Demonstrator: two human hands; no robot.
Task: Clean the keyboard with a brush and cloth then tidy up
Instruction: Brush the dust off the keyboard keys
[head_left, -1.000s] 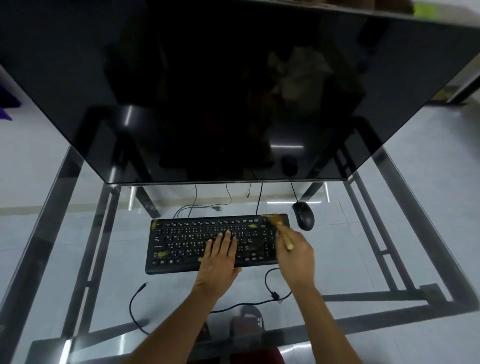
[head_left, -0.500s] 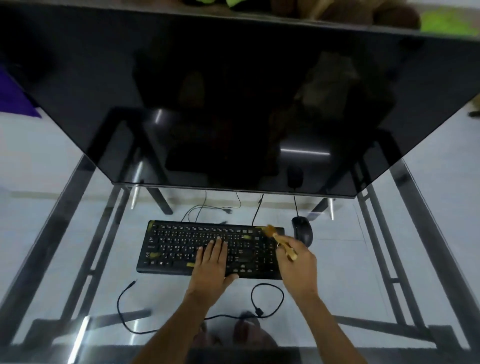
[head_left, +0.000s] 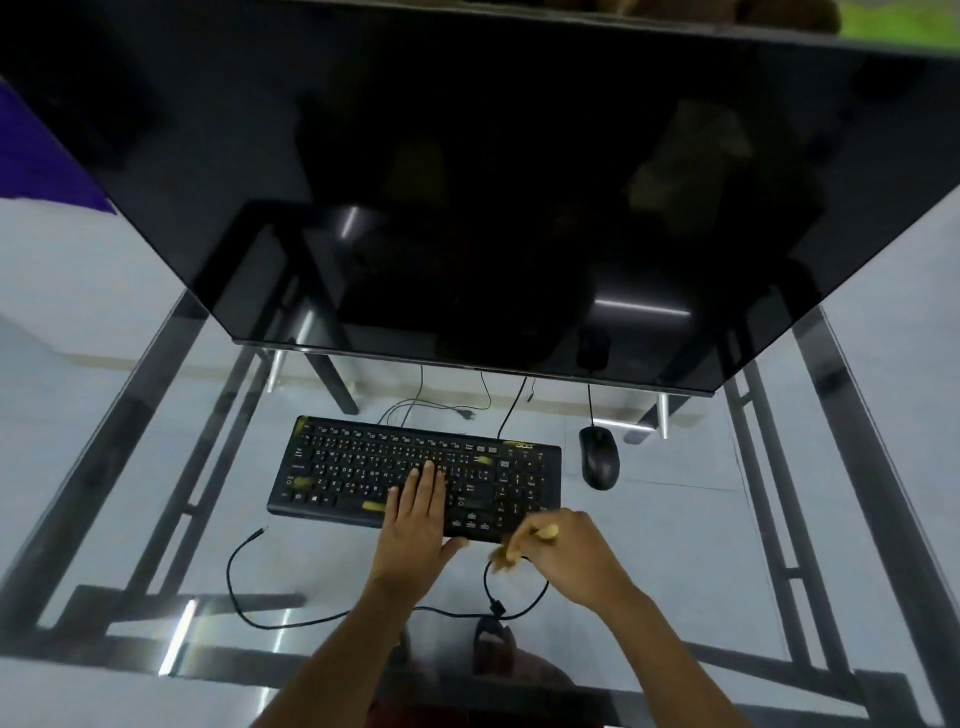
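A black keyboard (head_left: 358, 470) with yellowish dust patches lies on the glass desk (head_left: 691, 525) below the monitor. My left hand (head_left: 418, 519) rests flat on the keys right of the middle, fingers together and extended. My right hand (head_left: 576, 556) hovers off the keyboard's front right corner, closed around a small wooden-handled brush (head_left: 514, 548). The brush's bristles point down and left, just past the keyboard's front edge. No cloth is in view.
A large dark monitor (head_left: 493, 182) fills the upper view. A black mouse (head_left: 600, 457) sits right of the keyboard. A loose black cable (head_left: 249, 603) loops on the glass in front of the keyboard. Desk frame bars show through the glass.
My right hand has swept the brush from the keyboard's top right corner down to its front right edge. The left hand stays pressed on the keys.
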